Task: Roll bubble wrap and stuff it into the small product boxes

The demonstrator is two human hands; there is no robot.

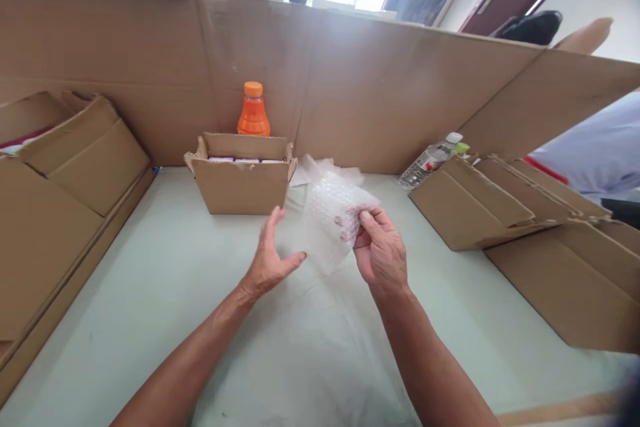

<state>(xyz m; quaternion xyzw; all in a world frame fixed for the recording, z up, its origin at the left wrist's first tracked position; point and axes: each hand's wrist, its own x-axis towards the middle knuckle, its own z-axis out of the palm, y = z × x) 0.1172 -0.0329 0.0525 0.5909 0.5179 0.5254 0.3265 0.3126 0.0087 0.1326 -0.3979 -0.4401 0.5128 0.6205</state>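
Observation:
My right hand (381, 247) pinches the right edge of a clear bubble wrap bag (327, 213), holding it above the pale table cover. Fingers of the same hand show through the plastic. To the left of the bag, my left hand (273, 257) is open, thumb and fingers apart, with nothing in it. Just beyond that hand stands a small open cardboard box (240, 185) with several purple-and-white items (247, 160) inside; only their tops show. More clear plastic wrap (350, 175) lies behind the held bag.
An orange bottle (253, 113) stands behind the small box. At the right, a clear water bottle (430, 161) leans beside open cardboard boxes (465, 203). A large carton (55, 213) takes up the left side. A tall cardboard wall (370, 80) closes off the back.

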